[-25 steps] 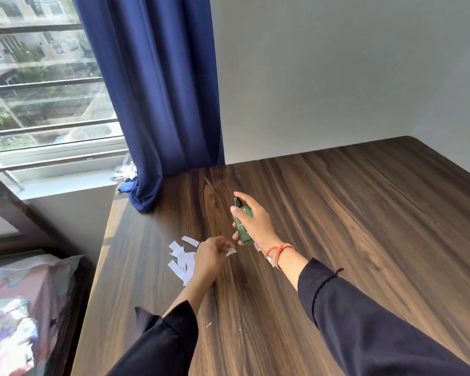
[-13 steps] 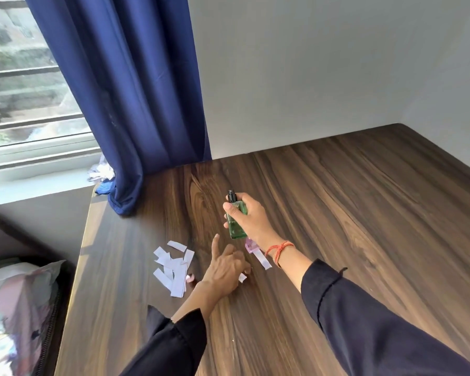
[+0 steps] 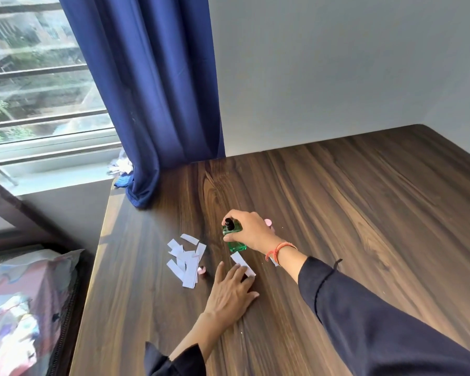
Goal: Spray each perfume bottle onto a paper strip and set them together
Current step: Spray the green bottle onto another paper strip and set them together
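My right hand [image 3: 251,232] grips a small green perfume bottle [image 3: 235,241] with a black spray top, its base at or just above the wooden table [image 3: 350,218]. Directly in front of the bottle lies a single white paper strip [image 3: 241,262]. My left hand [image 3: 232,290] rests flat on the table with its fingers spread, fingertips on the near end of that strip. A loose pile of several white paper strips [image 3: 185,259] lies to the left. Part of a pink bottle [image 3: 268,223] peeks out behind my right hand.
A small pink cap-like object [image 3: 201,270] sits beside the strip pile. A blue curtain [image 3: 147,104] hangs down onto the table's far left corner by the window. A wall runs along the table's back edge. A bed with patterned bedding [image 3: 19,308] lies left of the table.
My right hand has lowered the green bottle from the air down towards the table. My left hand has laid a strip down and gone flat, fingers open.
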### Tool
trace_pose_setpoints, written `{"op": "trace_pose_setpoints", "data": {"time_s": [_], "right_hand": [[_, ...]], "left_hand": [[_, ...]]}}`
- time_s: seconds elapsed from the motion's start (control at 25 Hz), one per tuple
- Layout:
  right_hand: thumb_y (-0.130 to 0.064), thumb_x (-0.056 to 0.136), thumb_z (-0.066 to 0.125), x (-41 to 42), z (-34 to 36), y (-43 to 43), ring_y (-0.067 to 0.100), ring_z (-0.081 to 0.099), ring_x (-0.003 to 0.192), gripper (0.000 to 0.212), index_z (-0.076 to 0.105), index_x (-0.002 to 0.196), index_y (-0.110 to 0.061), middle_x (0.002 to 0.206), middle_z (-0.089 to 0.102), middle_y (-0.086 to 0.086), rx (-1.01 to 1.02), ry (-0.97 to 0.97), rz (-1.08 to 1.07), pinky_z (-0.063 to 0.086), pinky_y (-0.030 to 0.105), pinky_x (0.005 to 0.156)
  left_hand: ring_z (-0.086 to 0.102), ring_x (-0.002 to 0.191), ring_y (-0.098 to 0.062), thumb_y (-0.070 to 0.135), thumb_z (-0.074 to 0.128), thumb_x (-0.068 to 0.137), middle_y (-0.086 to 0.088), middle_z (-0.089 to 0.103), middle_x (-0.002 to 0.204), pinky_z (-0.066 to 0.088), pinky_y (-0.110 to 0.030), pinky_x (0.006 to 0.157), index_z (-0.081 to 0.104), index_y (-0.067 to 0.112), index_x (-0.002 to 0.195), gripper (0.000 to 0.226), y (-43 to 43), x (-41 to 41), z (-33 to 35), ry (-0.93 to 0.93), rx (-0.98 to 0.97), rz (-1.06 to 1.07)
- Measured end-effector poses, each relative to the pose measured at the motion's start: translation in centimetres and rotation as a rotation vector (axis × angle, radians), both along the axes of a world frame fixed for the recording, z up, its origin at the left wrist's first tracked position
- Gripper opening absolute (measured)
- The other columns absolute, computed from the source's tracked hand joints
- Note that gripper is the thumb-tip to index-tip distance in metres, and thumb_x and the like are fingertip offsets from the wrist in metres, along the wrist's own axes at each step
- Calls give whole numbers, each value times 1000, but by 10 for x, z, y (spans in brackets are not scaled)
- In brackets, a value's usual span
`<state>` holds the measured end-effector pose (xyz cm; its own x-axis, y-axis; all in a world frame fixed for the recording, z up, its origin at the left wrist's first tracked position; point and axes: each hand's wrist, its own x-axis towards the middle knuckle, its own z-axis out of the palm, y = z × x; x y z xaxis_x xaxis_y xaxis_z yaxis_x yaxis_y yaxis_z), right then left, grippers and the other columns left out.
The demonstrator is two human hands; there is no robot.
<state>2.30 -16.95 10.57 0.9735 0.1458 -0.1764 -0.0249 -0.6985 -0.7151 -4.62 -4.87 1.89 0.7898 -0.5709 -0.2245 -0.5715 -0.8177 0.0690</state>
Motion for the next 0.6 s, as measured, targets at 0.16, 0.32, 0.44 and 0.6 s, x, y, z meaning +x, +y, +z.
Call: {"op": "trace_pose_setpoints", "data": {"time_s": [0.16,0.32,0.44,0.6], "right_hand": [[-19,82,65,-7,-5,-1,30,50,114,31,56,112,-19,122,58,12,-73,82,-51,21,26,79],[-17,83,63,-11,-11,0,29,48,117,30,55,112,-19,122,56,12,-104,111,-45,16,27,81],[-17,83,63,-14,-17,0,28,50,114,30,55,112,-19,120,59,11,-117,109,-40,21,25,76],[-16,84,62,-16,-24,-2,28,51,113,28,54,110,-18,118,62,10,-113,77,-54,19,29,81]], "left_hand": [[33,138,-19,43,34,93,-4,45,142,3,-56,115,55,17,120,44,3,6,5,106,-77,-39],[46,129,-22,44,36,93,-3,40,147,3,-47,117,60,14,113,43,6,12,4,138,-49,-81],[48,127,-23,42,38,92,-3,41,147,6,-46,117,61,12,112,43,5,16,6,160,-52,-82],[48,126,-23,35,40,92,-3,40,147,7,-46,117,61,12,113,38,5,14,9,179,-71,-58]]}}
